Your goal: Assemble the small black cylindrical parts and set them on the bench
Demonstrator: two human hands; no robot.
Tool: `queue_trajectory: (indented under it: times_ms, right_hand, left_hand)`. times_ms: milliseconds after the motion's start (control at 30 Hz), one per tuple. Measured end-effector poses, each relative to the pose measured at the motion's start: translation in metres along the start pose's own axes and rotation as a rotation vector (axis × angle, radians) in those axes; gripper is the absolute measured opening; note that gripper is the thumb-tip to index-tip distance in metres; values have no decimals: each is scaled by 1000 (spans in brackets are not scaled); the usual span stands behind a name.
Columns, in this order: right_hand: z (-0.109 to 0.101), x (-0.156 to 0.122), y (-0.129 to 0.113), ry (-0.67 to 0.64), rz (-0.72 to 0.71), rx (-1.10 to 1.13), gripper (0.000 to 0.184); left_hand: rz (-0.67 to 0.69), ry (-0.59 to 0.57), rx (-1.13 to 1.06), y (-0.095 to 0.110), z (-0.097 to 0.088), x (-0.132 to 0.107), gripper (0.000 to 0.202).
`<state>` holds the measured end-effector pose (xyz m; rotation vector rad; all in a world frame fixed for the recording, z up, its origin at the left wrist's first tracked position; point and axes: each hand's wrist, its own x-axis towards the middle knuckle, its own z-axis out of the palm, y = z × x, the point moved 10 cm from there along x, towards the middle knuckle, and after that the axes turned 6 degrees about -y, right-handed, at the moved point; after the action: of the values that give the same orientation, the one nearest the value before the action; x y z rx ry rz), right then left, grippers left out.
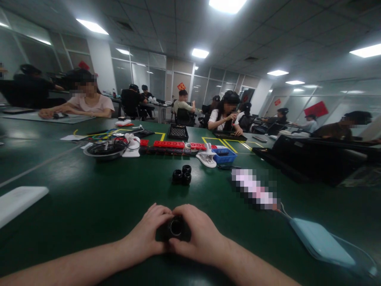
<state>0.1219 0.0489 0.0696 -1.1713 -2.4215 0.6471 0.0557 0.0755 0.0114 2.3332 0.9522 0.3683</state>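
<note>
Clasping ring (176, 227) (left hand (148, 235), right hand (203, 237))

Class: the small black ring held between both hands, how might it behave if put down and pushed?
The black ring looks rigid, so probably won't flex. Round, so on edge it may roll. Small between left hand and right hand, so likely light.

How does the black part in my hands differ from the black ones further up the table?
The held part is gripped between left hand and right hand; the cluster lies free on the green table. The held part is one piece, half covered; the cluster is three touching pieces, fully visible. Both are black and round.
</note>
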Motion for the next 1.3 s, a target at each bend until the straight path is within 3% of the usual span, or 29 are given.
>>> queue_trajectory:
  times_ms: [233, 367, 500, 800, 1000, 1133, 1300]
  right_hand:
    - [0, -2, -14, -27, -150, 41, 61]
    - [2, 2, 0, -1, -17, 11, 67]
    - [8, 1, 11, -18, 104, 19, 53]
    - [8, -2, -10, -14, -96, 26, 61]
    - [11, 0, 9, -3, 60, 13, 50]
    - [10, -2, 5, 26, -6, 99, 61]
    - [12, -3, -6, -32, -89, 66, 69]
  left_hand:
    - [56, 50, -20, -3, -1, 1, 46]
    - [72, 23, 16, -2, 1, 2, 46]
    - [55, 10, 25, 0, 0, 1, 41]
    - [26, -7, -7, -6, 4, 1, 45]
    - [30, -8, -5, -2, 2, 0, 41]
    - [25, 15, -12, 1, -1, 0, 33]
    - [15, 1, -14, -6, 3, 0, 45]
